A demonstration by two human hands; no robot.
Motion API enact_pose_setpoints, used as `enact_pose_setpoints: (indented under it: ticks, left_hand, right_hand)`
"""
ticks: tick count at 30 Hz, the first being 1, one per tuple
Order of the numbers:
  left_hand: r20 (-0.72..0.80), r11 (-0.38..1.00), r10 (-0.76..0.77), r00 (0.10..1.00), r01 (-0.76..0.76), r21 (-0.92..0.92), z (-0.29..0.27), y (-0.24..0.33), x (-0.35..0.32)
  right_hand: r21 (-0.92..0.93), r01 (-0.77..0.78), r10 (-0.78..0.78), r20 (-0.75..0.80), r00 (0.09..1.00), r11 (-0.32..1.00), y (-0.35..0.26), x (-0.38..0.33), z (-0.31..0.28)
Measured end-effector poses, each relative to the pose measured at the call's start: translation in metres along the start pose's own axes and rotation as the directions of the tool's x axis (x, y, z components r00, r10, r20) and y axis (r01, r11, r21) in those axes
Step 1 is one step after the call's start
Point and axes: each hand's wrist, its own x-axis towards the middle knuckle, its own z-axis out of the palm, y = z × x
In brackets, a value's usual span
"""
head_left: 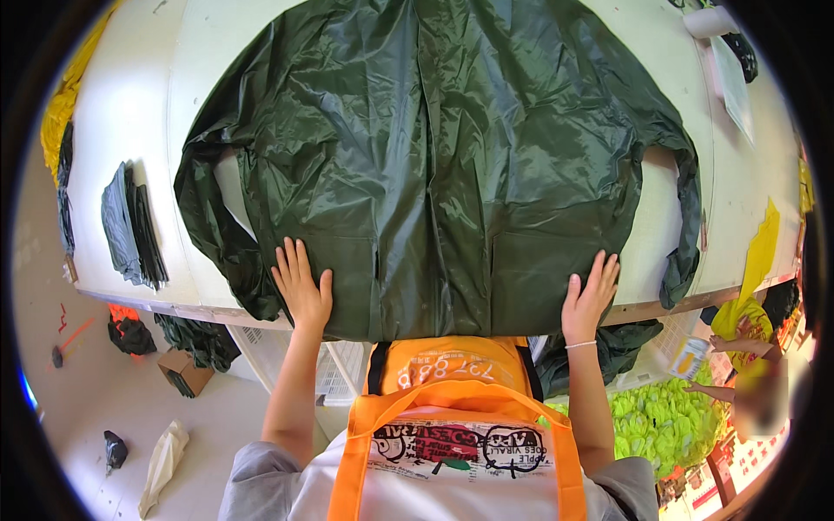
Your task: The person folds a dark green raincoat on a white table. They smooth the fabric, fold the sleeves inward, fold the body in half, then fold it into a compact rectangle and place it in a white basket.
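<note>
A dark green, shiny rain jacket point(330, 165) lies spread on the white table point(148, 78), its sleeves out to both sides and its hem along the near edge. My left hand point(304, 286) rests flat on the jacket's lower left corner, fingers stretched. At the lower right corner my right hand point(591, 295) lies with fingers extended, a thin white band at its wrist. Neither hand grips the cloth. The front seam runs down the middle, with pocket-like openings either side near the hem.
A folded dark green stack point(135, 226) sits on the table's left. A white roll point(709, 23) and papers lie far right. Below the right edge is a heap of lime-green items point(660, 421), with another person's arms point(747, 347) nearby. A cardboard box point(184, 373) stands on the floor.
</note>
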Motion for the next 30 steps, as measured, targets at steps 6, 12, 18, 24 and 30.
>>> enact_pose_setpoints:
  ticks: [6, 12, 18, 24, 30]
  left_hand:
    - [-0.053, 1.0, -0.007, 0.999, 0.007, -0.01, 0.012, 0.01, 0.055]
    - [-0.218, 1.0, 0.008, 0.976, -0.008, 0.005, 0.025, 0.031, 0.151]
    - [-0.221, 0.938, 0.064, 0.973, -0.135, -0.319, -0.019, 0.117, 0.141]
    - [0.214, 0.921, 0.129, 0.968, -0.037, -0.388, 0.002, 0.187, 0.148]
    - [0.522, 0.419, 0.323, 0.789, 0.376, -0.827, 0.008, 0.172, 0.16]
  right_hand:
    - [-0.134, 0.04, -0.053, -0.093, 0.994, 0.99, 0.052, 0.08, 0.015]
    - [-0.274, 0.049, -0.098, -0.167, 0.981, 0.961, 0.059, 0.208, 0.025]
    - [0.395, 0.426, -0.358, -0.237, 0.903, 0.814, -0.116, 0.137, -0.005]
    - [0.712, 0.069, -0.086, -0.011, 0.996, 0.699, -0.164, 0.086, 0.036]
    - [0.708, 0.175, -0.105, -0.142, 0.984, 0.684, -0.172, 0.082, 0.049]
